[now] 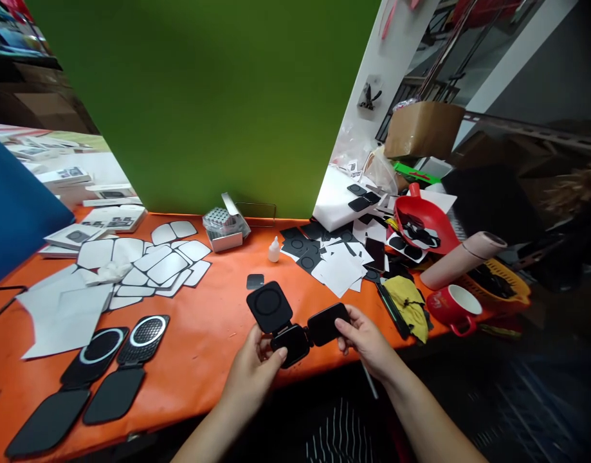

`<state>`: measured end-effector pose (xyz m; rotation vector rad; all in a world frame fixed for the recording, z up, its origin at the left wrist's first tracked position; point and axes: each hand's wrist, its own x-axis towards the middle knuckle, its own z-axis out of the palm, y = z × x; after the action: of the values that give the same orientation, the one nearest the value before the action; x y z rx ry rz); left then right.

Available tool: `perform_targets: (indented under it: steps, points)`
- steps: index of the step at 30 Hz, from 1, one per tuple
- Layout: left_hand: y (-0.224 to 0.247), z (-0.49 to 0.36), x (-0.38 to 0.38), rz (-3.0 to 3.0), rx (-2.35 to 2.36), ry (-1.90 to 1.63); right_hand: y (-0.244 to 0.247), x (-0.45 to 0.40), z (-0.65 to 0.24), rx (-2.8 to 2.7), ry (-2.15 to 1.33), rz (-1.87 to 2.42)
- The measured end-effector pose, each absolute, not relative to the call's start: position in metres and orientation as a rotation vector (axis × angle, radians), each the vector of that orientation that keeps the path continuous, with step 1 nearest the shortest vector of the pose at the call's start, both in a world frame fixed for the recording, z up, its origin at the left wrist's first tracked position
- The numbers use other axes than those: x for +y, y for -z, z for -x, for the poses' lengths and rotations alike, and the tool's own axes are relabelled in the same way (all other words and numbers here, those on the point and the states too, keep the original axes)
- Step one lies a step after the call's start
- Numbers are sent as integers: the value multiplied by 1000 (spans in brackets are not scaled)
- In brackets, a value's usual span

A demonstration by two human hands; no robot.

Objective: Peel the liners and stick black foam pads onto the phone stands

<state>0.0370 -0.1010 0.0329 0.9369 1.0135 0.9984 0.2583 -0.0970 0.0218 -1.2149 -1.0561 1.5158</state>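
Observation:
A black folding device [269,307] with three hinged square panels is held over the front edge of the orange table. My left hand [262,361] grips its lower middle panel, thumb on top. My right hand [360,334] pinches the outer end of the right panel, and a thin pale stick [370,381] shows below that hand. The upper left panel carries a ring mark. Just behind the device lies a small dark square piece [255,281]. Two unfolded black devices with pale rings [143,339] rest on the table at the left.
White-faced pads [167,267] and sheets [78,315] lie at left. A small white bottle [274,251] and an open box [226,241] stand behind. At right are papers [341,270], a yellow cloth [407,305], a red mug [452,305] and a pink bottle [462,260].

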Motion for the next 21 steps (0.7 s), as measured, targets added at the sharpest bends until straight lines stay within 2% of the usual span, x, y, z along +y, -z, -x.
perform_targets:
  steps: [5, 10, 13, 21]
  points:
    - [-53, -20, -105, -1266, 1164, -1031, -33, -107, -255, -1335, -1215, 1136]
    - [-50, -11, -112, -1672, 1253, -1471, -49, -116, -248, -1628, -711, 1024]
    - [-44, -10, -117, -1866, 1236, -1565, -47, -118, -249, -1717, -490, 1013]
    - [-45, -16, -116, -1702, 1258, -1567, -34, -119, -258, -1764, -333, 1078]
